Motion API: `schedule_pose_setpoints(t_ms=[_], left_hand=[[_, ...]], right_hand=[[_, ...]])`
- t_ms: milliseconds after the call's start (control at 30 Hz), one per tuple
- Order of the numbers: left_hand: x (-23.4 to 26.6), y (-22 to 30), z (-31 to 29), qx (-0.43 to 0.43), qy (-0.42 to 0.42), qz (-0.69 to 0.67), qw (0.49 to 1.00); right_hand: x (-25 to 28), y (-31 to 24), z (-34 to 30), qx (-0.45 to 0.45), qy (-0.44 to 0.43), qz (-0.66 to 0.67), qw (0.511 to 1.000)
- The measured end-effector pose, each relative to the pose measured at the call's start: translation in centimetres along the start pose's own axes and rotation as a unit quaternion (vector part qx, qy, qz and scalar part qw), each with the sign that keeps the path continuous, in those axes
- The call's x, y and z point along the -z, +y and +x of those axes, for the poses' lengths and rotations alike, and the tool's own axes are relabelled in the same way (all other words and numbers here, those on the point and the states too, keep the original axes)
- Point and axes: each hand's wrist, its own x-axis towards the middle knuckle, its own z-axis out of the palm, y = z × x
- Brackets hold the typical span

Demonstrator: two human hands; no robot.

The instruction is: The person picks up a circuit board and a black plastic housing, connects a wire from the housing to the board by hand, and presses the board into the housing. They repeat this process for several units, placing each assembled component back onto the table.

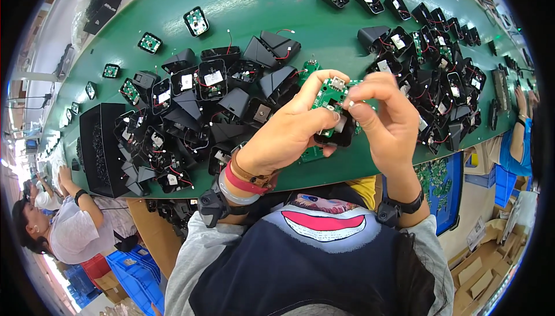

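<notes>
As both hands (341, 119) pinch, green circuit board (329, 97), black housing (338, 134)

I see a glossy dark green bench (243, 4). The circuit board (330, 97) between my fingers (324, 85) is bright green with small silver and white parts. The housing (338, 134) beneath it is black. The piled shells (191, 108) on the bench are matte black, several showing white rectangular labels and thin red wires (286, 30). Loose square boards (150, 43) are green with black rims. My left wrist carries a red band (243, 182) beside a grey one; my right wrist carries a black strap (399, 206). My shirt (324, 258) is dark navy with grey sleeves and a red-and-white mouth print. The crates (139, 272) at floor level are blue.
</notes>
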Motion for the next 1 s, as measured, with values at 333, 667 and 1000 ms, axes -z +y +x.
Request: schedule_pose_setpoints(t_ms=[333,667,1000], left_hand=[[-0.7,-0.4,-0.1,-0.069,0.0,0.095,0.993],[-0.2,-1.9,0.5,-0.21,0.074,0.33,0.917],[-0.4,-2.2,0.6,-0.261,0.107,0.38,0.881]], right_hand=[[0.1,-1.5,0.1,0.067,0.021,-0.299,0.952],[0.0,-1.1,0.0,0.087,0.011,-0.339,0.937],[-0.6,-0.5,0.3,0.136,0.027,-0.343,0.929]])
